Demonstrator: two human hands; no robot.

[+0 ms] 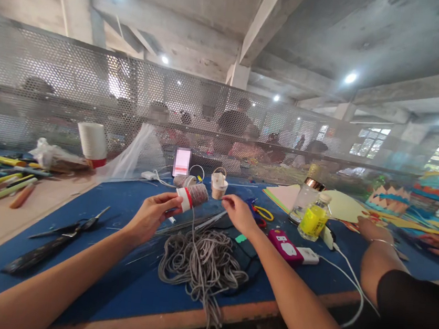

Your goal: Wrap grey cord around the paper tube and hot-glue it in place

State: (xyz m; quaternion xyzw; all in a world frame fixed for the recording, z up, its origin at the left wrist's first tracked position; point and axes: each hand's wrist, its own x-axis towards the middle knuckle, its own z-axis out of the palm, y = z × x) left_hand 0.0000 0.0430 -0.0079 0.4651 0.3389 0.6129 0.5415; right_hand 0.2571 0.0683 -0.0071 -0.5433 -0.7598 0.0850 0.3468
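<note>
My left hand (154, 211) grips the white end of a paper cup (184, 199) with a red band. Grey cord (200, 195) is wound round the cup's other end, and the cup lies tilted on its side in the air. From it a strand runs down to a loose heap of grey cord (204, 263), which hangs over the table's front edge. My right hand (240, 215) is closed in a pinch just right of the cup; what is between its fingertips, if anything, is too small to tell. Just behind those fingertips stands a small handled basket (219, 188).
Black-handled scissors (64, 234) lie at left, near stacked paper cups (92, 143). A lit phone (182, 162) stands behind. At right are a magenta case (284, 246), a yellow drink bottle (315, 217), a glass jar (302, 200) and a co-worker's arm (377, 256). Perforated metal screen (140, 92) behind.
</note>
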